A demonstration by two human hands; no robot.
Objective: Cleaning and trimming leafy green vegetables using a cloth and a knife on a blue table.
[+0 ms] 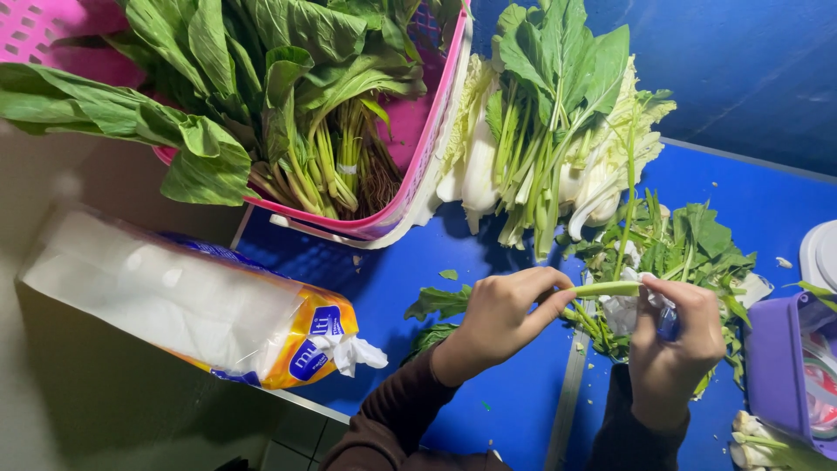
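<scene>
Reaching in from the lower middle of the frame, the left hand (499, 316) pinches a pale green stalk (608, 288) between thumb and curled fingers. Just right, the right hand (676, 342) is closed on the stalk's other end above the blue table (514, 384).

1. Two hands: left hand (497, 318), right hand (676, 340), both on one green stalk (606, 289).
2. One pink basket (418, 166) of leafy greens.
3. One plastic bag pack (174, 301).
4. One purple container (776, 366).
5. One blue surface (514, 392).
</scene>
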